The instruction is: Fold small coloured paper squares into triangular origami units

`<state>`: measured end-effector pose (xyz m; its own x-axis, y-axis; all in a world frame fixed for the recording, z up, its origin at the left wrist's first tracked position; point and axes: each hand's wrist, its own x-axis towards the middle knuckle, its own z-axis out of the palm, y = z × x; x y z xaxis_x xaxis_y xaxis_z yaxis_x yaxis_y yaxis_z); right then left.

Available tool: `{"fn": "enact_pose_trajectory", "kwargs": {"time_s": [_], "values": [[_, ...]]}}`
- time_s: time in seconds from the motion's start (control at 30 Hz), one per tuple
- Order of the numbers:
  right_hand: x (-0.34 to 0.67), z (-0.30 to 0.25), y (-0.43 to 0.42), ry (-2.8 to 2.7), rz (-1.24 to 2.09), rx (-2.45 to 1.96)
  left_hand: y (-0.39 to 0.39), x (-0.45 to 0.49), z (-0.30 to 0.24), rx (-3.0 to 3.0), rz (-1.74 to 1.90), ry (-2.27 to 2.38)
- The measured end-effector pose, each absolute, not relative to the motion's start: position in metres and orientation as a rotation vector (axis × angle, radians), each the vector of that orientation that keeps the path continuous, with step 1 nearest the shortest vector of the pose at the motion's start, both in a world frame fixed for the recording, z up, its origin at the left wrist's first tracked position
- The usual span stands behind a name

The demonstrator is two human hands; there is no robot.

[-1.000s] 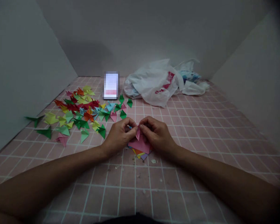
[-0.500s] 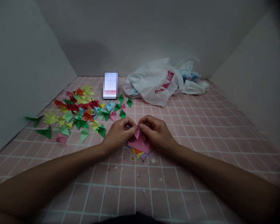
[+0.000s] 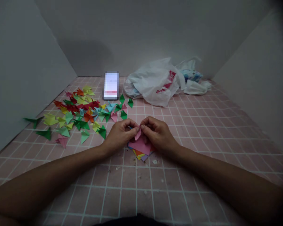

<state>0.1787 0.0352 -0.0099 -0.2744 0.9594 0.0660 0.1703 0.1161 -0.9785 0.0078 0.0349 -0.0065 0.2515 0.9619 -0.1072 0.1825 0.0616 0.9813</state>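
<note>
A small piece of folded pink origami paper (image 3: 138, 135) is pinched between my two hands, above the middle of the tiled surface. My left hand (image 3: 122, 133) closes thumb and fingers on its left side. From the right, my right hand (image 3: 157, 133) grips it near the top, the thumbs almost meeting. Below lies a stack of coloured paper squares (image 3: 141, 147), pink on top, with orange, yellow, purple and blue edges fanned out. My fingers hide part of the folded piece and the back of the stack.
Many folded paper cranes (image 3: 81, 108) in several colours spread over the left side. A lit phone (image 3: 111, 86) stands behind them. A white plastic bag (image 3: 153, 83) and crumpled wrapping (image 3: 195, 87) lie at the back. Walls (image 3: 257, 72) enclose the pink tiled surface (image 3: 202, 135).
The folded pink paper has tilted slightly between my fingertips, its lower point shifting a little left. Both hands keep nearly the same place and grip.
</note>
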Motion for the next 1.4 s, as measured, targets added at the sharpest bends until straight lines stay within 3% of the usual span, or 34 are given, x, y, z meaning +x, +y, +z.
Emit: {"fn": "enact_pose_trajectory", "kwargs": {"time_s": [0.27, 0.5, 1.17, 1.4], "values": [[0.1794, -0.0094, 0.0357, -1.497, 1.391, -1.072, 0.0340, 0.0086, -0.0043, 1.380, 0.866, 1.173], [0.1799, -0.0091, 0.0365, -1.619, 1.193, -1.130, 0.0324, 0.0088, -0.0024, 1.415, 0.821, 1.176], [0.1791, -0.0042, 0.0370, -1.488, 1.435, -1.089, 0.0346, 0.0076, -0.0049, 1.388, 0.861, 1.114], [0.1822, -0.0046, 0.0368, -1.704, 1.174, -1.110, 0.0330, 0.0089, -0.0015, 1.396, 0.842, 1.130]]}}
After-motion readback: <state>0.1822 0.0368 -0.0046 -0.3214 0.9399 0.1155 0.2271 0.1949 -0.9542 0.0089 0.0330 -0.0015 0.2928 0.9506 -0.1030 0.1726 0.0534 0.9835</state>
